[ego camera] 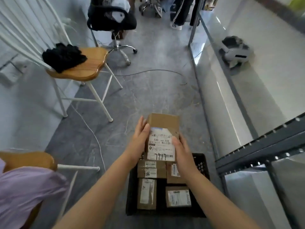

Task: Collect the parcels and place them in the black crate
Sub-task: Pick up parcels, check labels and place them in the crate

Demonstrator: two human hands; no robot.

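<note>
Grey floor (pixel 148 90) between a chair (pixel 82 66) on the left and a metal rack (pixel 257 146) on the right, viewed from above.

A crate (pixel 200 164) is seen standing on the floor at the lower centre. Four parcels are already laid flat inside it in two rows: far left (pixel 151 169), far right (pixel 175 174), near left (pixel 146 193) and near right (pixel 178 196). Dark gaps are left between them and along the walls.

A fifth parcel (pixel 162 123), label upward, is held over the far end of the crate, above the back row. It is gripped from both sides. The left hand (pixel 140 141) is laid along its left side with the thumb over the label edge, and the right hand (pixel 181 154) is wrapped round its near right edge.

Progress is judged as well advanced. Four parcels are stowed, and the fifth is carried but not yet set down. No further parcel is seen on the floor, the chair or the rack. Whether more remain outside the view cannot be told.

Since the crate's bottom is largely covered, the held parcel is likely to be stacked on the back row.
</note>
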